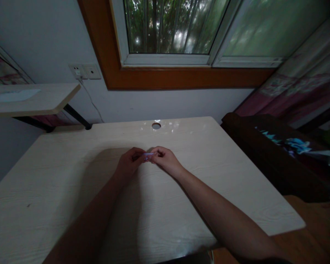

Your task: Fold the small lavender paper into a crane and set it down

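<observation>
My left hand (130,161) and my right hand (165,159) meet over the middle of a pale wooden desk (71,183). Both hands are closed in a pinch on a small pale purple-white object (148,155) held between the fingertips. The object is too small and dim to name. Both forearms reach in from the near edge of the desk.
A round cable hole (156,125) sits near the desk's far edge. A second light tabletop (30,99) stands at the left, with a wall socket (85,71) and cord beside it. A window (181,33) is above; dark furniture (277,157) and a curtain stand at the right.
</observation>
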Demonstrator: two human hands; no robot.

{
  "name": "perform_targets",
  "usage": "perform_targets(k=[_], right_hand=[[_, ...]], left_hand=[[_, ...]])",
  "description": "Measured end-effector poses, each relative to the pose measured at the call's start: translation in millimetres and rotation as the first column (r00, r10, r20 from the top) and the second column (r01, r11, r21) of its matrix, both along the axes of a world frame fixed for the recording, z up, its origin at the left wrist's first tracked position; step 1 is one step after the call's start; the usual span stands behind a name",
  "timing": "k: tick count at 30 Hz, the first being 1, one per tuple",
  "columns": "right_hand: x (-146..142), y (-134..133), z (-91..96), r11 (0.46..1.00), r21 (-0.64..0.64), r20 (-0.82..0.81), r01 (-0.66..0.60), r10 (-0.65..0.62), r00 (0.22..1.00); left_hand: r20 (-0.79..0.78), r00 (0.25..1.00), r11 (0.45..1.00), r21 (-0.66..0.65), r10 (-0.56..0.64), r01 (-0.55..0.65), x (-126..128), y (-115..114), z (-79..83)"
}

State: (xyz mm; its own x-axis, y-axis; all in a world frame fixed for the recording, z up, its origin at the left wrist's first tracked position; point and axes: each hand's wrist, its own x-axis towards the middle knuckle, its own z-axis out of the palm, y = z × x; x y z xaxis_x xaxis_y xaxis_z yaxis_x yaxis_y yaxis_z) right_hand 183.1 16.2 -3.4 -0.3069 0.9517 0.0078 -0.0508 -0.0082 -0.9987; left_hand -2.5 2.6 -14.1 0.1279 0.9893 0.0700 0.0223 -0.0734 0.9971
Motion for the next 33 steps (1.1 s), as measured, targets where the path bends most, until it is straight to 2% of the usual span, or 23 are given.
perform_targets(k=[10,19,33], right_hand=[[1.9,2.7,-6.3,0.998,-0.063,-0.169,-0.011,0.000,0.986],[1.2,1.9,-8.1,1.000,-0.005,-0.065,0.021,-0.021,0.998],[1.2,1.3,-6.5,0.999,-0.008,-0.016,0.038,-0.039,0.999]], left_hand=[[-0.047,0.996,0.997,0.009,0.071,-0.070,-1.4,2.5,2.1],[-0.044,0.998,0.999,-0.003,0.041,-0.041,0.8,0.1,8.4],[-0.067,0.998,0.999,0.034,0.017,-0.015,0.2,0.7,3.6]])
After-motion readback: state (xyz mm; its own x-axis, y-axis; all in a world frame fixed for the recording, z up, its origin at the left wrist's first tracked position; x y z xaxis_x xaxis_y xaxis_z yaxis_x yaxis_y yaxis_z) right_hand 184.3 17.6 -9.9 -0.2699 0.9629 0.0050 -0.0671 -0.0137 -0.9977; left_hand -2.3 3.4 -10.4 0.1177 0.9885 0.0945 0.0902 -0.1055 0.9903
